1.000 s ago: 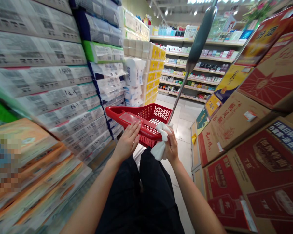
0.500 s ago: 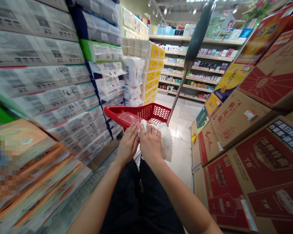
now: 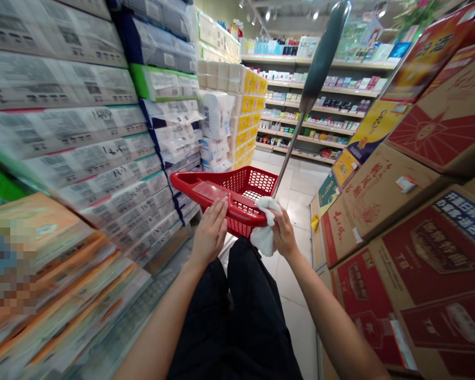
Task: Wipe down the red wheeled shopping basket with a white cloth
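Note:
A red plastic shopping basket (image 3: 257, 178) with perforated walls is tilted in front of my knees. My left hand (image 3: 211, 232) grips the near rim, fingers laid over it close to the clear panel (image 3: 209, 191), thumb lower down. At the right corner of that rim, my right hand (image 3: 284, 233) is closed around a bunched white cloth (image 3: 263, 240). The cloth wraps over the corner and hangs below it. Part of the right fingers is hidden behind the cloth. A long metal rod with a dark grey handle (image 3: 320, 63) slants up behind the basket's right side.
Packaged goods (image 3: 103, 132) are stacked high on the left, with orange packs (image 3: 83, 279) nearer me. Red and brown cartons (image 3: 411, 253) line the right. Shelves of small boxes (image 3: 312, 100) stand at the back, beyond the tiled floor (image 3: 296, 264).
My right hand has moved right with the cloth, from beside my left hand to the rim's right corner. The near rim is now uncovered. My left hand has barely moved.

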A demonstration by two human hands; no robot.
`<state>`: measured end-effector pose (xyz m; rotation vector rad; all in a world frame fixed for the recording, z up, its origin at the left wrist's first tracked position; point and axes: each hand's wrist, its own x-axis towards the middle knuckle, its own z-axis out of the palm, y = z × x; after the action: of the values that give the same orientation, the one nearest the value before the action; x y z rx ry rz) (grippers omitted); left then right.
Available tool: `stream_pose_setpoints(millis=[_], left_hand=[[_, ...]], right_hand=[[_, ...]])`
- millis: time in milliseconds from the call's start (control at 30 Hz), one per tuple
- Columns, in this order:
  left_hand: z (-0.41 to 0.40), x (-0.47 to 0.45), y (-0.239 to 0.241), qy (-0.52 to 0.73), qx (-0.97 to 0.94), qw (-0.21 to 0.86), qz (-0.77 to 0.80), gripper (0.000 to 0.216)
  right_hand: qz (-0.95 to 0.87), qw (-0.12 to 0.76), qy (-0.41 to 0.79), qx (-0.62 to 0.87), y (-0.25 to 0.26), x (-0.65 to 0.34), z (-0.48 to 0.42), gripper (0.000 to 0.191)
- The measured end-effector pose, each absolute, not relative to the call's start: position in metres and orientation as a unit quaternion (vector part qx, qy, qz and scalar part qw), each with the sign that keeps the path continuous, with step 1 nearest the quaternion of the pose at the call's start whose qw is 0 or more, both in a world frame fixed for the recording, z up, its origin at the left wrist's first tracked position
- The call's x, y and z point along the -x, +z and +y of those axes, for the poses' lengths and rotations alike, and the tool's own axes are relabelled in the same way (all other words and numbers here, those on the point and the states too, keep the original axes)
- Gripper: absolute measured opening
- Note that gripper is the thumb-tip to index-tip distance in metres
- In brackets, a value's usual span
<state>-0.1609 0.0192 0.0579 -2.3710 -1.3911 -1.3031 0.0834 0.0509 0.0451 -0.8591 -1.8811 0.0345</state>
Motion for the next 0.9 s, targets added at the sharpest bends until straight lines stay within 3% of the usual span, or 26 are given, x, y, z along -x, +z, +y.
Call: stream_pose_setpoints(millis=[133, 300, 467, 667, 900], left_hand=[[0.019, 0.161, 0.056, -0.445, 0.770, 0.034, -0.455, 0.055], [0.017, 0.163, 0.057, -0.452, 0.767, 0.021, -0.454, 0.054], [0.018, 0.164, 0.055, -0.455, 0.768, 0.023, -0.450, 0.055], [0.022, 0.159, 0.052, -0.466, 0.762, 0.019, -0.449, 0.053], [0.018, 0.162, 0.055, -0.449, 0.776, 0.022, -0.443, 0.053]], right_hand=[[-0.751, 0.533, 0.038, 0.389, 0.043, -0.070, 0.041, 0.036], [-0.725, 0.531, -0.050, 0.435, 0.045, -0.035, 0.013, 0.037], [-0.744, 0.388, -0.158, 0.521, 0.067, 0.002, -0.002, 0.041], [-0.776, 0.263, -0.142, 0.556, 0.099, 0.039, 0.010, 0.046], [-0.803, 0.331, -0.184, 0.460, 0.086, 0.002, 0.012, 0.042]])
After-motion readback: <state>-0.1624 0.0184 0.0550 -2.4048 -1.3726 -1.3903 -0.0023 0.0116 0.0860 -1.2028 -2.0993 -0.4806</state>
